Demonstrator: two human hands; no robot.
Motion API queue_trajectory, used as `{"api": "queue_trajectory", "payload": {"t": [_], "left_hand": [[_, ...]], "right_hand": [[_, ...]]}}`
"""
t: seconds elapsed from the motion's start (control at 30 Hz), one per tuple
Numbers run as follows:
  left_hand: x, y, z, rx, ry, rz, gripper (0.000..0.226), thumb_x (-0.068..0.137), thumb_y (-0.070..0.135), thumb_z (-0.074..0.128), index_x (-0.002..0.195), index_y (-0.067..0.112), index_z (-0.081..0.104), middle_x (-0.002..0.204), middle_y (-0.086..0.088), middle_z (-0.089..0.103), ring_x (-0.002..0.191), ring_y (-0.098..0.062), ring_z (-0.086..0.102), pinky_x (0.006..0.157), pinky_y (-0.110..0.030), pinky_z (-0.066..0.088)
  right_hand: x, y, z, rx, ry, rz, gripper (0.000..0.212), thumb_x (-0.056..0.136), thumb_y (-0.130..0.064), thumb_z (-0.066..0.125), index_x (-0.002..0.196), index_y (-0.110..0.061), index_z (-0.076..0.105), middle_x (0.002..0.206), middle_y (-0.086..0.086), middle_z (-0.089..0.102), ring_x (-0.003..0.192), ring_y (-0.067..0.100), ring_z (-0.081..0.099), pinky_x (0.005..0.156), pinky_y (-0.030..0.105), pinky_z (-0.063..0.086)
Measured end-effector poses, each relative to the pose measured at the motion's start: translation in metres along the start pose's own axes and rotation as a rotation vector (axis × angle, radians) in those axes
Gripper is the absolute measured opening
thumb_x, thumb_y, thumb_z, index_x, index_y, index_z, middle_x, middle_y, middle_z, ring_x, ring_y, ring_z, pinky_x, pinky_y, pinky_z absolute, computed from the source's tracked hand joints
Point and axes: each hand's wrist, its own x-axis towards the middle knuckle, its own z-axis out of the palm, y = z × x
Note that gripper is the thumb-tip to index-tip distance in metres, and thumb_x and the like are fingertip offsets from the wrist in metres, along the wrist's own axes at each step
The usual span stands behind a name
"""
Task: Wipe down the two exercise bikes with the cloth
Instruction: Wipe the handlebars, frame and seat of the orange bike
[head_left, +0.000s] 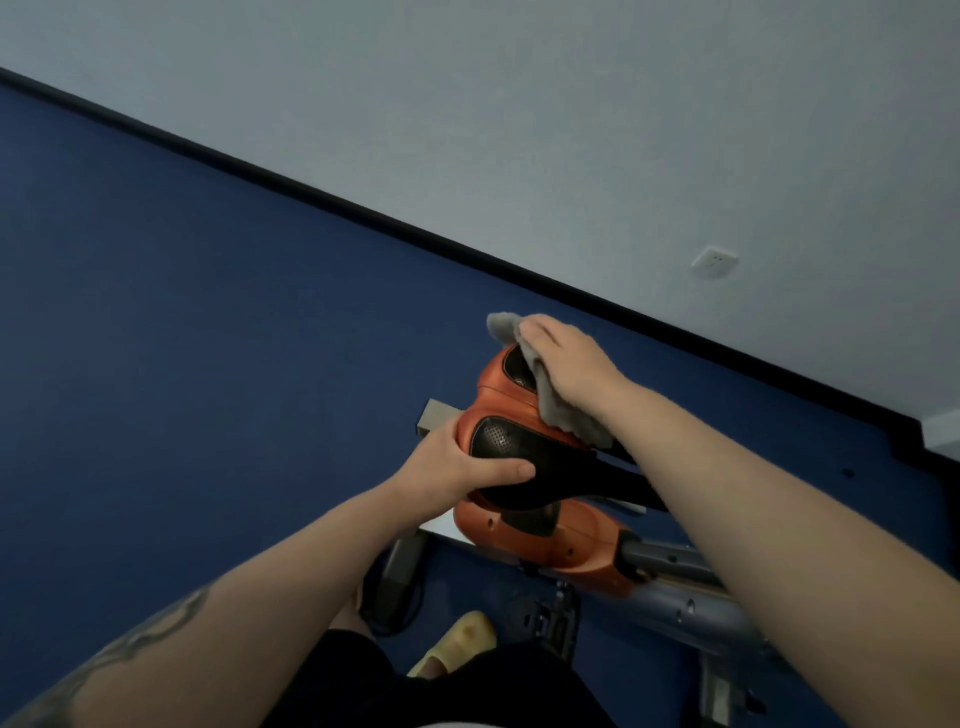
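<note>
open blue floor (208, 364) left of saddle (519, 457), wall (571, 130) seemingly close behind, frame (691, 597) crowding lower right

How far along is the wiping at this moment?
In hand: the right hand presses the cloth on the saddle, which the left hand steadies. Done: nothing shows it. Left: the frame below looks untouched; no second bike in view.

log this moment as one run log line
step: wiping seat | right hand: presses cloth on seat | left hand: grips seat edge | bike frame: below
</note>
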Motion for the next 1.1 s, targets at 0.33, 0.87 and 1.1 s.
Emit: {"api": "queue_trajectory", "payload": {"t": [0.33, 0.87, 1.1], "left_hand": [[0.001, 0.002, 0.000, 0.014, -0.007, -0.016, 0.059, 0.059, 0.037, 0.088, 0.113, 0.026, 0.066, 0.105, 0.003, 0.074, 0.098, -0.013, 0.071, 0.083, -0.024, 0.056], [-0.006, 0.014, -0.009, 0.081, -0.222, -0.013, 0.066, 0.068, -0.010, 0.080, 0.120, 0.022, 0.054, 0.104, 0.012, 0.073, 0.100, -0.005, 0.068, 0.077, -0.015, 0.052], [-0.009, 0.015, -0.008, 0.107, -0.225, -0.028, 0.065, 0.069, -0.010, 0.080, 0.115, 0.027, 0.054, 0.102, 0.020, 0.072, 0.098, 0.003, 0.066, 0.076, -0.010, 0.051]], "right_hand": [[-0.019, 0.015, -0.015, 0.025, -0.097, -0.230, 0.033, 0.102, -0.038, 0.043, 0.133, -0.029, 0.051, 0.140, -0.005, 0.052, 0.132, 0.013, 0.044, 0.113, 0.043, 0.032], [-0.075, -0.004, 0.030, -0.584, 0.131, -0.314, 0.050, 0.101, -0.046, 0.019, 0.150, -0.041, 0.028, 0.162, -0.011, 0.012, 0.150, 0.011, -0.003, 0.121, 0.048, 0.004], [-0.078, 0.003, 0.021, -0.609, 0.036, -0.461, 0.050, 0.104, -0.041, 0.021, 0.153, -0.034, 0.023, 0.162, -0.013, 0.013, 0.150, 0.008, -0.004, 0.121, 0.045, 0.000]]}}
